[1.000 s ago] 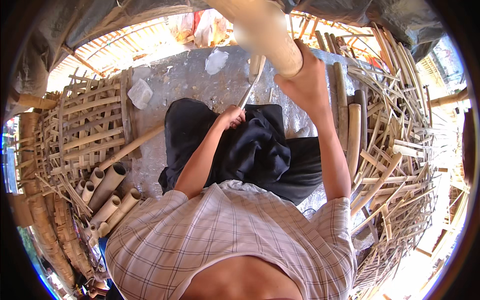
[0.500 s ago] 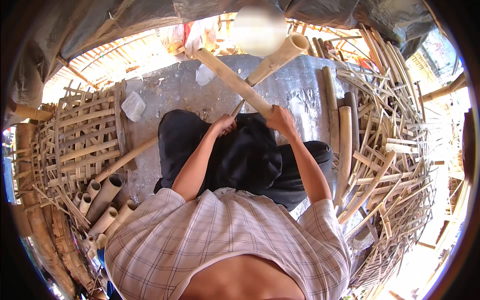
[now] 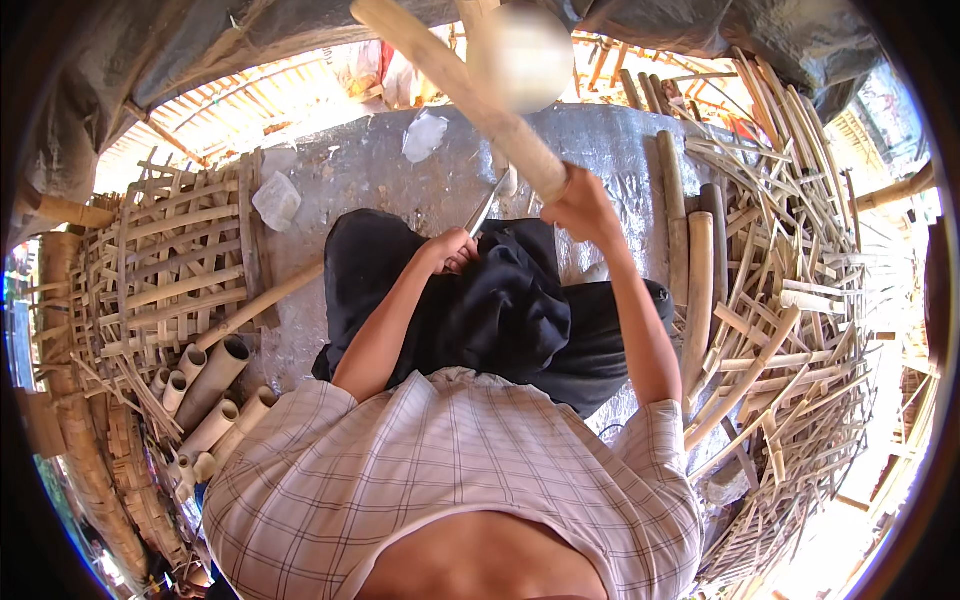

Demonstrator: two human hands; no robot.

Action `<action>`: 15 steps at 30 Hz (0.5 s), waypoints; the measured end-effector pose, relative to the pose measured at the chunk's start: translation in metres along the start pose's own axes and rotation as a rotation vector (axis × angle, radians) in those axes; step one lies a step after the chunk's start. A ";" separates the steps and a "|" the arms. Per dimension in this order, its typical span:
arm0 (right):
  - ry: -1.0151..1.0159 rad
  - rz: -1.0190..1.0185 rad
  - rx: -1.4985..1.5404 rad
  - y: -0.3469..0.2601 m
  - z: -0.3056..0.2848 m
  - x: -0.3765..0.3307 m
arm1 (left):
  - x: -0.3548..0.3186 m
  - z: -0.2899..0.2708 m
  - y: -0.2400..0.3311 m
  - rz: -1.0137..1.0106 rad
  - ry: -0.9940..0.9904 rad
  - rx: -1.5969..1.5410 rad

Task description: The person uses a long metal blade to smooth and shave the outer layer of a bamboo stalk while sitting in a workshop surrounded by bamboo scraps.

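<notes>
My right hand (image 3: pixel 585 208) is closed around the near end of a thick pale bamboo pole (image 3: pixel 455 85), which slants up and away to the left. My left hand (image 3: pixel 450 252) rests over my dark trousers, wrapped around the handle of a knife, though the fingers hide most of that handle. The narrow metal knife blade (image 3: pixel 486 210) points away from me. Its tip meets the near end of a second bamboo piece (image 3: pixel 507 181), seen beyond the blade. The raised pole and a blurred round patch cover much of that second piece.
Grey sheeting (image 3: pixel 330 170) covers the ground, with a pale stone block (image 3: pixel 277 201) at left. Woven bamboo lattice (image 3: pixel 185 250) and cut bamboo tubes (image 3: pixel 212 375) lie left. Bamboo poles (image 3: pixel 700 290) and heaped split strips (image 3: pixel 770 360) line the right.
My right hand has lifted the bamboo pole off the other bamboo piece, up and slightly right. That piece has swung more upright, from leaning right. My left hand stays nearly in place.
</notes>
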State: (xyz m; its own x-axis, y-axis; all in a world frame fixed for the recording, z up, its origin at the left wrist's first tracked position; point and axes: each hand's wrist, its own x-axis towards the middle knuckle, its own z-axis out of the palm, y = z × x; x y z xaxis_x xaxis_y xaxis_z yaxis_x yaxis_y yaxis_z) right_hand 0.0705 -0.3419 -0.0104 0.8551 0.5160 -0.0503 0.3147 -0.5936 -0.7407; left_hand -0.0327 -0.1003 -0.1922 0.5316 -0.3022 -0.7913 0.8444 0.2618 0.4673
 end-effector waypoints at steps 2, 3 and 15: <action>0.117 -0.222 -0.080 -0.009 -0.027 0.000 | 0.001 0.005 0.001 -0.009 0.051 0.044; 0.125 -0.229 -0.154 -0.025 -0.040 0.000 | 0.000 0.005 0.000 -0.013 0.083 0.061; -0.073 0.264 -0.310 0.138 0.073 -0.020 | 0.033 -0.005 -0.005 0.029 0.112 0.117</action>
State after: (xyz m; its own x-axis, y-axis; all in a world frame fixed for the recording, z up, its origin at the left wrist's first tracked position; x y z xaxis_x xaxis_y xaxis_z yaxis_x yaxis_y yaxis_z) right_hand 0.0662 -0.3886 -0.1605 0.8951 0.3571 -0.2671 0.2072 -0.8634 -0.4599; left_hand -0.0193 -0.1070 -0.2228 0.5508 -0.1900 -0.8127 0.8341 0.1588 0.5282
